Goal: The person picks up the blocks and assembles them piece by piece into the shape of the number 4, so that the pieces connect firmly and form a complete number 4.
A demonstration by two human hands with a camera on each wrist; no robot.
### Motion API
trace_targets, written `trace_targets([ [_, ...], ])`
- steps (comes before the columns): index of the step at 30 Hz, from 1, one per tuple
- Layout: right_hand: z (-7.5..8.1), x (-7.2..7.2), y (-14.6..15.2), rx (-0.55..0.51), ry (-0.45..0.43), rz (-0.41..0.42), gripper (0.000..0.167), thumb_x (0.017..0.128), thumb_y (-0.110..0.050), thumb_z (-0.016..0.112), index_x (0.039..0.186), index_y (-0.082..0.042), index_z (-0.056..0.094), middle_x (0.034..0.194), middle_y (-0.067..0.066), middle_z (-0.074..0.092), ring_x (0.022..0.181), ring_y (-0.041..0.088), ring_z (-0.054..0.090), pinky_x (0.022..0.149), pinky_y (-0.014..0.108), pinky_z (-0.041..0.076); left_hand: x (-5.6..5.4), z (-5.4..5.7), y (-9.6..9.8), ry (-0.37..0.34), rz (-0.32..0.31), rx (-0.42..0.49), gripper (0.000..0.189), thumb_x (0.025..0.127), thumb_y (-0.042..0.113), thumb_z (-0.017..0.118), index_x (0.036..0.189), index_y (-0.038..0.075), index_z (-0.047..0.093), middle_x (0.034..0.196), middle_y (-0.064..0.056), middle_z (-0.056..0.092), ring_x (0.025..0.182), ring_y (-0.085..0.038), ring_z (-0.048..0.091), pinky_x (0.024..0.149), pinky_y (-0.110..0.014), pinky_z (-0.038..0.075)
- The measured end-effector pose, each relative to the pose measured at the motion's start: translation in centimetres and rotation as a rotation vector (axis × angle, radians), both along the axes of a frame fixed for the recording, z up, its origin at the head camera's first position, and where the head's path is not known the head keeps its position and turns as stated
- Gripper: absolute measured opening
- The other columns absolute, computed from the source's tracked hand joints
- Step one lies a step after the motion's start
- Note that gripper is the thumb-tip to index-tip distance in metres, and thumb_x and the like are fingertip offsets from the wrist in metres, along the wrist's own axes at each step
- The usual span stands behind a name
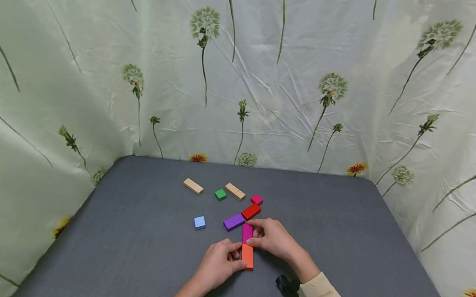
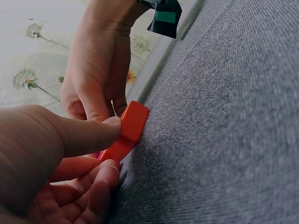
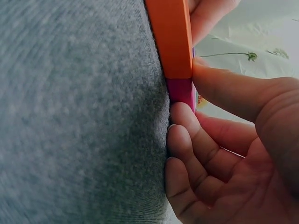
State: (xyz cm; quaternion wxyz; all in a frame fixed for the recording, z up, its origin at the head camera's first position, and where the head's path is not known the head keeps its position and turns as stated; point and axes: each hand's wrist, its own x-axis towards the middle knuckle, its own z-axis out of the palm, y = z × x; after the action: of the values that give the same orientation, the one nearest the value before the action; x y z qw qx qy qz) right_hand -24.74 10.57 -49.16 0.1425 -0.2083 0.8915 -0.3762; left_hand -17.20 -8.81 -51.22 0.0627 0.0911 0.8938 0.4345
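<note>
An orange block (image 1: 247,257) lies flat on the grey cloth, end to end with a magenta block (image 1: 247,234). My left hand (image 1: 218,263) pinches the orange block between thumb and fingers; the left wrist view shows the thumb at its near end. From the other side, my right hand (image 1: 273,239) grips the magenta block, its thumb close to the joint between the two. Beyond the magenta block a purple block (image 1: 234,222) lies slanted, and past it a red block (image 1: 251,211) slants up to a small crimson cube (image 1: 257,199).
Left of the row sits a light blue cube (image 1: 199,222). Farther back are a green cube (image 1: 221,194) and two plain wooden blocks, one on the left (image 1: 193,186) and one on the right (image 1: 235,191). A dandelion-print curtain (image 1: 288,100) encloses the grey table (image 1: 345,221).
</note>
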Motion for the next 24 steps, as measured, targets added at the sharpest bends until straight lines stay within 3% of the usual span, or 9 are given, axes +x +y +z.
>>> trace_targets([
  [15, 0.0, -0.2, 0.1, 0.011, 0.01, 0.016, 0.056, 0.087, -0.02, 0.081, 0.137, -0.005, 0.061, 0.077, -0.003, 0.061, 0.063, 0.012, 0.053, 0.055, 0.026, 0.04, -0.1, -0.2, -0.2, 0.012, 0.005, 0.016, 0.047, 0.081, 0.02, 0.086, 0.124, 0.004, 0.072, 0.079, 0.006, 0.055, 0.066, -0.01, 0.049, 0.057, -0.025, 0.037],
  [20, 0.5, -0.4, 0.3, 0.023, 0.018, 0.033, 0.058, 0.089, -0.024, 0.079, 0.141, -0.009, 0.058, 0.077, -0.002, 0.062, 0.06, 0.012, 0.054, 0.053, 0.028, 0.043, -0.4, -0.2, -0.3, 0.028, 0.024, 0.059, 0.045, 0.081, 0.017, 0.085, 0.122, 0.003, 0.073, 0.082, 0.005, 0.057, 0.07, -0.011, 0.052, 0.059, -0.024, 0.042],
  [24, 1.2, -0.7, 0.5, 0.027, 0.036, 0.033, 0.051, 0.091, -0.023, 0.077, 0.137, -0.01, 0.061, 0.079, -0.003, 0.064, 0.06, 0.013, 0.055, 0.053, 0.029, 0.045, -0.3, -0.1, -0.3, 0.063, 0.044, 0.057, 0.045, 0.081, 0.019, 0.086, 0.123, 0.006, 0.073, 0.089, 0.005, 0.058, 0.076, -0.012, 0.053, 0.063, -0.026, 0.045],
])
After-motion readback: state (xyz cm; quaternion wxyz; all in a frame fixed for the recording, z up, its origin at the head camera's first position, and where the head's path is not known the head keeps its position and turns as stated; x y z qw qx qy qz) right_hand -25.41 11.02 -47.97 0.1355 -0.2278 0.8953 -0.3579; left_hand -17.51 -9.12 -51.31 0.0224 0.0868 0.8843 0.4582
